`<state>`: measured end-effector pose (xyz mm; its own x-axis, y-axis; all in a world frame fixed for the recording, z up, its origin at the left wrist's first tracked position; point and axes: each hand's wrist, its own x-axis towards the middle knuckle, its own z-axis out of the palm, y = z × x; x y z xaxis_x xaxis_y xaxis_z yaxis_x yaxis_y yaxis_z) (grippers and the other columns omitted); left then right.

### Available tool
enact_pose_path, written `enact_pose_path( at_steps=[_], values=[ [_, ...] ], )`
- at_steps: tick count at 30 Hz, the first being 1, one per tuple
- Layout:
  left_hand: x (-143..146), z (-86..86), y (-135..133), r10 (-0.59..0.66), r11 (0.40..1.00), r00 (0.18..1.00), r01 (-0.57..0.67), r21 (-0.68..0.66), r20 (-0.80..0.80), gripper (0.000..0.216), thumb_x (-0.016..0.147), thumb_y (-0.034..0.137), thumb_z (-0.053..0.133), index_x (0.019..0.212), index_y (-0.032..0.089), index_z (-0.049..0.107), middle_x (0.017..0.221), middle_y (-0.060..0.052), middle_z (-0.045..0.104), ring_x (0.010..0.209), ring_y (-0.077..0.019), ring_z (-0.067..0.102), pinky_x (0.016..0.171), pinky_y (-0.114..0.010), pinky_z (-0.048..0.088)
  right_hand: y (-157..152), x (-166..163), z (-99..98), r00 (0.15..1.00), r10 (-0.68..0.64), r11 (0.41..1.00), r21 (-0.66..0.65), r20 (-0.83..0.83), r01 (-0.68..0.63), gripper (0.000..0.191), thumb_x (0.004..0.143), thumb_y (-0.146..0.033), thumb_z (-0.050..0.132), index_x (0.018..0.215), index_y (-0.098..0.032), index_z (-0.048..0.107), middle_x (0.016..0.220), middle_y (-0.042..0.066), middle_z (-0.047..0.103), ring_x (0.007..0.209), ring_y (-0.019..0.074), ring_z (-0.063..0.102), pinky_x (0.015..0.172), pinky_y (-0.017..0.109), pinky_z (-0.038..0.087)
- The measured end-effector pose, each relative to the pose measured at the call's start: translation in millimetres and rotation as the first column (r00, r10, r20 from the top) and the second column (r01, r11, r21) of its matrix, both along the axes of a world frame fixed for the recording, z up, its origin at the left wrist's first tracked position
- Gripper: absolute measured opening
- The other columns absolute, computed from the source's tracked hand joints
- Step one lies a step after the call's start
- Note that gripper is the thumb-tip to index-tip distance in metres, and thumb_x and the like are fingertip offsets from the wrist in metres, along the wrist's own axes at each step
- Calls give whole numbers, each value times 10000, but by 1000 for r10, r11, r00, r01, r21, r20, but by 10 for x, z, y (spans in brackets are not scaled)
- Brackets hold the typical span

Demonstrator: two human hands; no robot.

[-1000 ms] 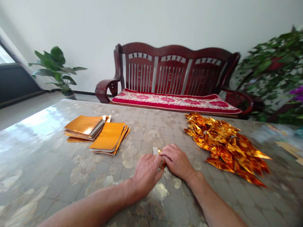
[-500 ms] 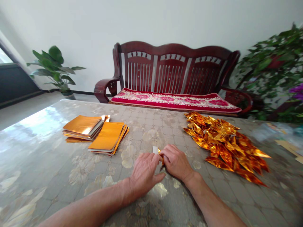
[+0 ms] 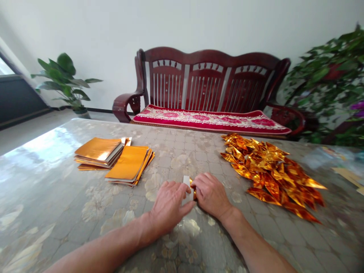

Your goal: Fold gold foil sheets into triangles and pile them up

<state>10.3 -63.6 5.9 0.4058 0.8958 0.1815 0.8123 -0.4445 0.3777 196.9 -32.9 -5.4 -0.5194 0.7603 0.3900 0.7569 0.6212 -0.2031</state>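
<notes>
A small sheet of gold foil paper (image 3: 191, 185), its pale grey back partly showing, is being folded on the table between my hands. My right hand (image 3: 211, 193) has its fingers curled and pinched on the paper's right side, covering much of it. To the left, my left hand (image 3: 170, 203) lies low over the table, with thumb and index finger apart at the paper's left edge. The pale strip shows in the gap between them. On the right lies a heap of folded shiny gold foil pieces (image 3: 267, 167) with pointed ends.
Two stacks of flat gold paper, a back stack (image 3: 99, 148) and a front stack (image 3: 127, 163), sit left on the patterned table (image 3: 113, 220). Clear plastic (image 3: 330, 157) and tan card (image 3: 348, 177) lie far right. Beyond stand a wooden bench (image 3: 204, 83) and potted plants (image 3: 66, 76).
My left hand has shifted slightly left and its index finger and thumb have moved off the paper's middle, baring more of the pale strip. My right hand stays on the paper.
</notes>
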Motion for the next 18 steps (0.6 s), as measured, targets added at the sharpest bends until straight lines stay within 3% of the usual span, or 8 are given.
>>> enact_pose_path(
  at_steps=[3,6,10,18],
  values=[
    [53,-28,-23,-31,999,998,33,37,-53,252,828,439,698,946,229,622,917,-17,671,897,-231,593,783,-356,367,12,2,-27,999,9,1000,4,-35,-9,199,857,-48,500,815,-191,633,833,53,606,844,203,495,767,332,384],
    [79,-58,11,-46,997,995,51,50,-92,146,912,370,613,866,232,632,877,-15,666,869,-214,590,757,-347,355,24,8,-42,998,31,1000,4,-53,-31,211,840,-31,504,810,-190,640,822,53,603,838,201,495,758,325,389],
    [6,-27,100,-19,999,988,26,43,-151,198,939,278,550,768,211,624,809,-27,658,827,-205,589,720,-341,342,20,7,-28,999,29,1000,12,-41,-28,214,835,-35,505,796,-195,642,821,58,612,850,209,495,768,331,395],
    [-207,85,242,86,996,969,-80,37,-232,78,891,268,592,848,220,636,870,-35,650,901,-232,584,794,-355,372,-53,-45,33,1000,5,999,38,31,-6,176,762,-43,542,763,-209,599,803,61,614,858,230,489,764,365,379]
  ],
)
